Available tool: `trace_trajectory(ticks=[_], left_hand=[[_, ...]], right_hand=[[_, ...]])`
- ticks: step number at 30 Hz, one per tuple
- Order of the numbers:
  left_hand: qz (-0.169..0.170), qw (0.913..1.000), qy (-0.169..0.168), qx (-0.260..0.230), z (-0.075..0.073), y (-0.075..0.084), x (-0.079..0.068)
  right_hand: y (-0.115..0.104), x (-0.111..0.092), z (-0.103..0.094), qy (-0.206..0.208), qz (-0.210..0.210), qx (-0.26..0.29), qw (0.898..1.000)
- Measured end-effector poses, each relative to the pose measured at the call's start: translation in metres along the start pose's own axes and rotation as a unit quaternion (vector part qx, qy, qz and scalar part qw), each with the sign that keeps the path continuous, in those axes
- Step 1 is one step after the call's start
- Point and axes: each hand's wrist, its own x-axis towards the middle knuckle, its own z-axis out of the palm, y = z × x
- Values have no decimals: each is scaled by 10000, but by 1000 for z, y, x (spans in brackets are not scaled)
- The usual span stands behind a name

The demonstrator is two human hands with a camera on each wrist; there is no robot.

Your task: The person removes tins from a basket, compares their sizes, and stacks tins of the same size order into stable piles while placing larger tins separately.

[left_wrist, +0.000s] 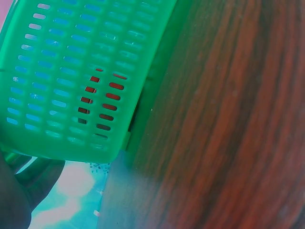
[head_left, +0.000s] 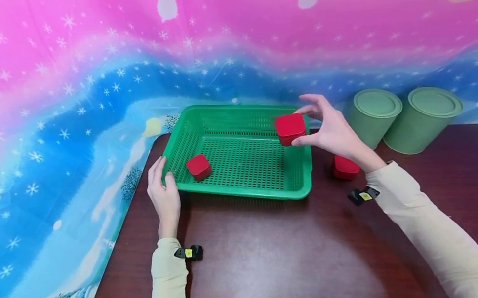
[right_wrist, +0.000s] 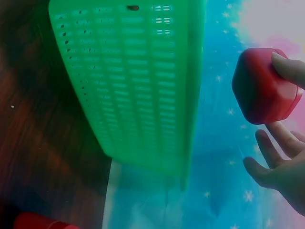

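Observation:
A green perforated plastic basket stands on the table. My left hand holds its left rim near the front corner; in the left wrist view part of that hand shows beside the basket wall. Between thumb and fingers, my right hand pinches a small red lidded box above the basket's right end. The right wrist view shows this red box raised beyond the rim. Another red box sits inside the basket at the left.
A third red box rests on the dark wooden table right of the basket, partly hidden by the right wrist. Two green lidded canisters stand behind it. A patterned cloth hangs along the back and left.

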Motion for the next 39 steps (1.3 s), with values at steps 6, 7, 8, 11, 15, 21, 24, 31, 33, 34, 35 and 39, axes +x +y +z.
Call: trace_trajectory(ticks=[6,7,8,11,15,21,24,31,33,34,35,39], left_hand=[[4,10000,0,-28,0,0,0],[7,10000,5,-29,0,0,0],[18,10000,8,-29,0,-1,0],[21,10000,1,-10,0,-1,0],[2,10000,-7,14,-2,-1,-1],[-18,10000,-4,-31,-2,-2,-1],[-18,10000,-1,-43,0,-2,0],[6,10000,8,-18,-1,-2,0],[-6,10000,-4,-20,-1,-2,0],[-3,10000,-8,-17,-1,-1,0],[-10,10000,-13,-8,-1,-1,0],[-26,10000,-19,16,-1,0,-1]], right_hand=[[10,-20,-10,393,51,423,9983],[12,-24,-12,467,57,516,9976],[15,-27,-14,544,73,586,9968],[22,-35,-19,751,146,745,9943],[34,-44,-25,930,326,633,9931],[54,-56,-34,1031,480,498,9923],[64,-61,-37,1025,435,594,9920],[87,-72,-43,1015,269,877,9906],[93,-74,-43,1003,308,934,9901],[95,-75,-43,997,340,975,9897],[98,-77,-44,984,373,1032,9891],[108,-81,-45,933,452,1160,9878]])
